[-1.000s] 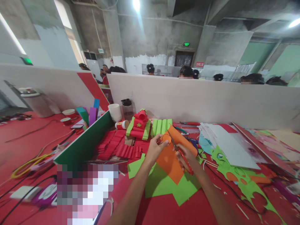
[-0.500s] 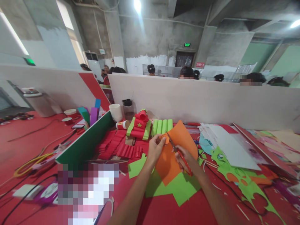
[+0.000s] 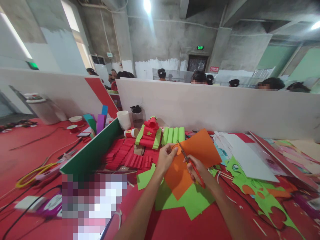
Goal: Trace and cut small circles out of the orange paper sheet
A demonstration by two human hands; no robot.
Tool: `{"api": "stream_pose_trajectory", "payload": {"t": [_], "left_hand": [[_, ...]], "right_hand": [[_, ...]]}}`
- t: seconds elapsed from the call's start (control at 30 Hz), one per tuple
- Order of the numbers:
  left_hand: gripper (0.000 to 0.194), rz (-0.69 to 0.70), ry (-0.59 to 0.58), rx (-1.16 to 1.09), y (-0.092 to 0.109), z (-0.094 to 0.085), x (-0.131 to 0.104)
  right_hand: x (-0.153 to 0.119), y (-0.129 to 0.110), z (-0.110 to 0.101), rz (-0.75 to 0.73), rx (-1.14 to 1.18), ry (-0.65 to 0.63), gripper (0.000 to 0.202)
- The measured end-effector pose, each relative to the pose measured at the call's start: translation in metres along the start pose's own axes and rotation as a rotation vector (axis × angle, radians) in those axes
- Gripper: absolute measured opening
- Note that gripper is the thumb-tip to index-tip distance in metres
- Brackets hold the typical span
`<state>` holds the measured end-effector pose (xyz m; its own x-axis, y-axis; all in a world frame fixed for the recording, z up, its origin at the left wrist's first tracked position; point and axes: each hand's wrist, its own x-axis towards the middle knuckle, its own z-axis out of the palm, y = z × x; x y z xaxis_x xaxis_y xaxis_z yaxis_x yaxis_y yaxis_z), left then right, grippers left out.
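My left hand point(image 3: 168, 155) pinches a sheet of orange paper point(image 3: 200, 148) near a small round outline on it. In my right hand point(image 3: 195, 166) is a pair of red-handled scissors point(image 3: 197, 171), its blades at the paper right beside my left fingertips. The orange sheet stands tilted above the table, one part reaching up to the right and another hanging below my hands. Beneath it lie bright green paper pieces point(image 3: 191, 203). How far apart the blades are is hard to make out.
Left of my hands are red folded paper strips point(image 3: 120, 153) and a red-and-green paper model with a star point(image 3: 149, 133). Green paper rolls point(image 3: 173, 136) lie behind. Cut green scraps point(image 3: 261, 191) and a white board point(image 3: 250, 156) sit at right. A green divider point(image 3: 92, 146) stands left.
The orange sheet has turned in my hands, its upper part swinging to the right. My hands and the scissors stay in nearly the same place.
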<state>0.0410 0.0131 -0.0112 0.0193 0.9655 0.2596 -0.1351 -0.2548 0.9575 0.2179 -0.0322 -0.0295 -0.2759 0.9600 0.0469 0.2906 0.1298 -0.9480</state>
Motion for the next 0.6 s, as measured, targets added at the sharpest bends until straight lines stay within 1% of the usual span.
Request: {"api": "stream_pose_trajectory", "payload": {"t": [0.13,0.33,0.5,0.6], "left_hand": [[0.029,-0.009,0.004,-0.037,-0.0004,0.0004,0.0005],[0.031,-0.026,0.01,-0.058,-0.0026,0.0001,0.0011],[0.032,-0.029,0.01,-0.067,-0.0032,-0.0007,0.0019],[0.032,-0.033,0.011,-0.068,-0.0009,-0.001,0.0014]], "right_hand": [[0.0006,0.002,0.0001,-0.045,0.002,-0.01,0.048],[0.0006,-0.0007,0.0003,-0.019,-0.016,0.003,0.046],[0.0016,-0.0021,-0.0003,0.034,-0.003,0.003,0.05],[0.0015,-0.0022,-0.0017,0.023,-0.011,-0.008,0.049]]}}
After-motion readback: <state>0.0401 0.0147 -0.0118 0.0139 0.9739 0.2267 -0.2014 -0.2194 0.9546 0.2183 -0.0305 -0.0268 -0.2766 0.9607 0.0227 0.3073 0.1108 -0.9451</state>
